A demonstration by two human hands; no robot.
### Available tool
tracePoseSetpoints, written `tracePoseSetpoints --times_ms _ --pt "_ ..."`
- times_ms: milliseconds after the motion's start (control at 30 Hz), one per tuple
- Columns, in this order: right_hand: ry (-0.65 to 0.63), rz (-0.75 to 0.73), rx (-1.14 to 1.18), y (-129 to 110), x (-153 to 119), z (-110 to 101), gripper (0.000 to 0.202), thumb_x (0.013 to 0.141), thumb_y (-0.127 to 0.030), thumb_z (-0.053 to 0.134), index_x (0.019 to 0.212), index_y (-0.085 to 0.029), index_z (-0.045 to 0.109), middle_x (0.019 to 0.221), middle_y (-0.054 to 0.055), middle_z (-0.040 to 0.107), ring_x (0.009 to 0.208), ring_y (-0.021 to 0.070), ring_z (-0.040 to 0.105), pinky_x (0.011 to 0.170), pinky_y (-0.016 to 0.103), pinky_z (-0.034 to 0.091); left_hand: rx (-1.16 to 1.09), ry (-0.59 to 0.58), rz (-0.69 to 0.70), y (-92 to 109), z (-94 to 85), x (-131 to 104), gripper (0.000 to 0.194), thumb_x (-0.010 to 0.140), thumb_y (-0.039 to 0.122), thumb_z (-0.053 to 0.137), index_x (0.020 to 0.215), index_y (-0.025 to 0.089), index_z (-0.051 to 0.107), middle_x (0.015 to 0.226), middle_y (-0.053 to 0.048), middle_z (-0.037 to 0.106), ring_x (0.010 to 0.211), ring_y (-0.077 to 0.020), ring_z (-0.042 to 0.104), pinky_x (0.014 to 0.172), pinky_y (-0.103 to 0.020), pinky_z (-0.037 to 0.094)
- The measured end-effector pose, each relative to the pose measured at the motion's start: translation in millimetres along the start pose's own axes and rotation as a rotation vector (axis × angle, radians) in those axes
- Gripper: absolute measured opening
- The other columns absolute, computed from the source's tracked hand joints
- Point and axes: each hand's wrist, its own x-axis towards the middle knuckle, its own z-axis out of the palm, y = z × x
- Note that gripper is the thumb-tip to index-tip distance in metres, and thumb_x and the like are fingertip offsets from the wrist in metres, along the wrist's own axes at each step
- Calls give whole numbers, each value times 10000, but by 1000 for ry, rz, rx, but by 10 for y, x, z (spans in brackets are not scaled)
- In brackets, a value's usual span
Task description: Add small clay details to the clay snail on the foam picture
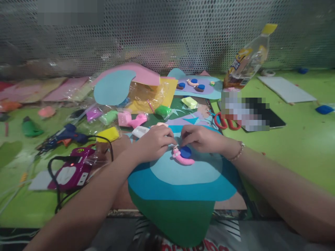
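Note:
A curved pink clay figure (186, 161) with a small eyed head lies on a light-blue paper shape (180, 176). Against its inner curve sits a round blue clay piece (186, 152). My left hand (160, 140) is closed in a pinch just above the figure's head. Across from it, at the upper edge of the blue piece, my right hand (195, 138) has its fingertips pressed together. Anything held between the fingers is too small or hidden. Under the light-blue shape are a darker blue paper (180, 192) and a green paper (175, 218).
On the left are a glue gun (70, 134) and a purple power strip (75, 167) with black cable. Bagged clay, including a yellow pack (108, 134), lies beyond my left hand. Red-handled scissors (227, 122), a phone-like dark slab (274, 120) and a tilted bottle (247, 61) stand right.

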Motion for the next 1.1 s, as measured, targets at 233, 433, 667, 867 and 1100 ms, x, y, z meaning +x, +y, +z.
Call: tracePoseSetpoints --times_ms 233,433,667,867,1100 --pt "-9 41 51 -16 12 22 356 819 -10 406 889 -182 710 898 65 539 813 146 545 710 270 460 15 -19 -17 13 11 10 341 825 87 393 881 217 703 888 -59 608 891 -202 512 817 -373 393" --pt "-5 48 40 -16 21 29 333 842 -14 413 885 -171 703 891 66 539 814 148 544 715 273 460 40 -15 -19 13 26 4 339 810 77 398 885 213 699 906 -63 612 907 -211 519 821 -387 401" --pt "3 47 12 -24 26 41 326 863 -28 404 890 -172 695 899 67 542 814 143 546 710 260 456 44 -24 -17 18 23 9 328 805 75 405 884 204 697 904 -67 607 904 -212 524 814 -383 403" --pt "4 58 12 -20 18 43 332 877 -40 390 899 -173 693 893 67 541 808 143 546 697 261 457 35 -22 -19 19 24 7 322 812 86 406 879 199 700 904 -71 608 902 -215 521 819 -392 403" --pt "24 89 36 -38 20 16 317 859 -40 416 920 -174 697 900 73 550 827 152 549 713 274 464 -30 54 -47 12 -2 13 331 815 58 348 860 142 665 892 -89 606 885 -200 524 815 -367 429"
